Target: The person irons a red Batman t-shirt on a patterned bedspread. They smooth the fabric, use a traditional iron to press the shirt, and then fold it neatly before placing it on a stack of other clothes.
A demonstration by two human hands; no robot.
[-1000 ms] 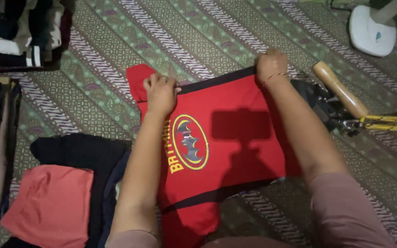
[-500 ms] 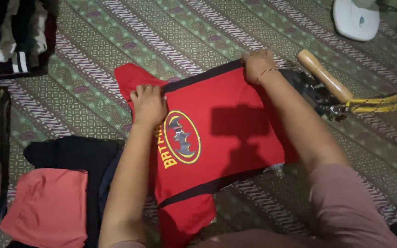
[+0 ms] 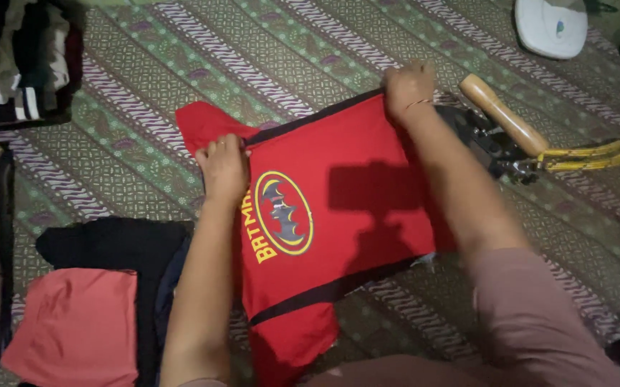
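Red shirt with yellow oval emblem lies flat on patterned mat. Left hand closed on shirt edge near sleeve; right hand closed on far corner with black trim. Beyond right hand: iron with wooden handle, yellow cord. Near left elbow: black garment, pink folded cloth.

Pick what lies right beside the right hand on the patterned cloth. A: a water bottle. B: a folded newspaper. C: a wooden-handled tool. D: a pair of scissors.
C: a wooden-handled tool lies just beside the right hand, which presses the far edge of the red shirt.
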